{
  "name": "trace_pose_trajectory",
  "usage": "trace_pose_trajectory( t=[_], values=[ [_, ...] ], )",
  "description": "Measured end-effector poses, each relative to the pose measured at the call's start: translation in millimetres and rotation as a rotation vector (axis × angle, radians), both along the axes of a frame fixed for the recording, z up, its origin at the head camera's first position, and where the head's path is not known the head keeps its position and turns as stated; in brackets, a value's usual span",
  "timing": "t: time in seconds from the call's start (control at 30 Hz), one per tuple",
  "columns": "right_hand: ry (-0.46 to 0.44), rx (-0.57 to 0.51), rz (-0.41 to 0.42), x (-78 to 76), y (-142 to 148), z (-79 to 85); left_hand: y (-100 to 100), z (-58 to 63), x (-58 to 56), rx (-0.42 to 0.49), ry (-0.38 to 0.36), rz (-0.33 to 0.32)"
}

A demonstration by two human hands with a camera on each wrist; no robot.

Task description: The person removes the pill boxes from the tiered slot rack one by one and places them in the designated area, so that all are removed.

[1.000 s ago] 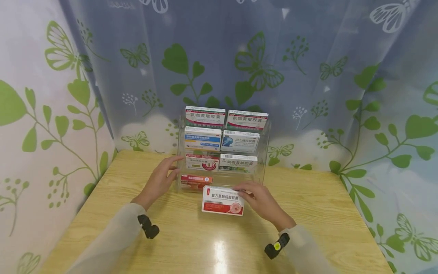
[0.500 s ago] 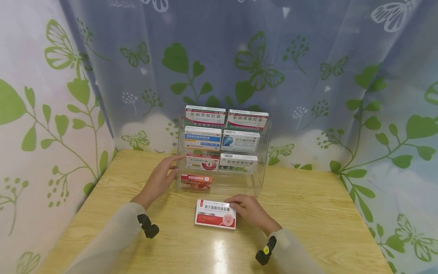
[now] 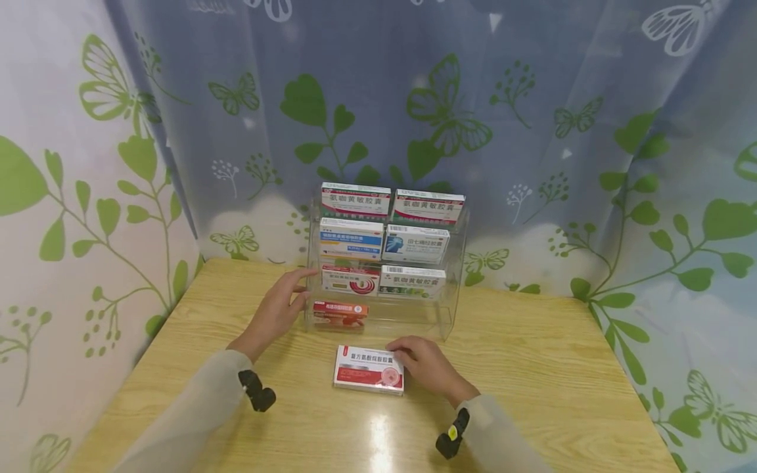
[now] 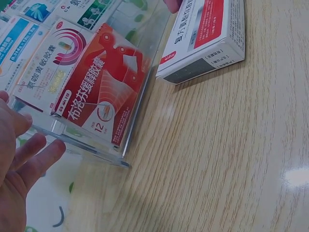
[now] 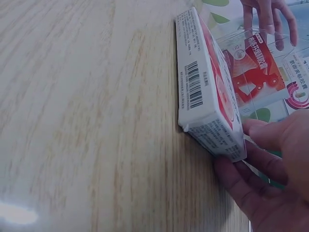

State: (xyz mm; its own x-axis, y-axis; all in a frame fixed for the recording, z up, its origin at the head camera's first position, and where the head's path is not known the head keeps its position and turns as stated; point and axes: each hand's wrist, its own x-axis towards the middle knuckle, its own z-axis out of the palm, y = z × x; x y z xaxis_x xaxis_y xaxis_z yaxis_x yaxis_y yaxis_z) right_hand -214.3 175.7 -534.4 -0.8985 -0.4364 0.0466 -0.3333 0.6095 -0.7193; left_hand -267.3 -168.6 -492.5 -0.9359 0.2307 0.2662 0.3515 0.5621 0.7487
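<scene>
The right hand (image 3: 430, 366) pinched the red-and-white box (image 3: 368, 372) by its two-o'clock corner alone—a hold that might have let it slip—at six o'clock from the rack (image 3: 408, 316), whose nine-o'clock side the left hand (image 3: 274, 313) touched, fingers loose.

Passable over bench (image 3: 331, 430) toward 6 o'clock from red-and-white box (image 3: 368, 371); blocked by clear rack (image 3: 408, 316) at 12, right hand (image 3: 427, 364) at 3.
</scene>
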Motion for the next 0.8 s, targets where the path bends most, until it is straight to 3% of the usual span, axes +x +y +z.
trace_pose_trajectory(
  t=[0.2,0.43,0.8],
  values=[
    [-0.005,-0.024,-0.097,-1.1,-2.1,5.4,-0.1,-1.0,0.0,-0.005,0.009,0.003],
    [0.075,-0.113,-0.181,-13.6,-8.0,22.3,0.8,-0.2,0.1,0.006,0.008,0.003],
    [0.153,-0.160,-0.110,-32.8,-39.4,35.6,0.8,-0.3,0.8,-0.011,0.011,-0.001]
  ],
)
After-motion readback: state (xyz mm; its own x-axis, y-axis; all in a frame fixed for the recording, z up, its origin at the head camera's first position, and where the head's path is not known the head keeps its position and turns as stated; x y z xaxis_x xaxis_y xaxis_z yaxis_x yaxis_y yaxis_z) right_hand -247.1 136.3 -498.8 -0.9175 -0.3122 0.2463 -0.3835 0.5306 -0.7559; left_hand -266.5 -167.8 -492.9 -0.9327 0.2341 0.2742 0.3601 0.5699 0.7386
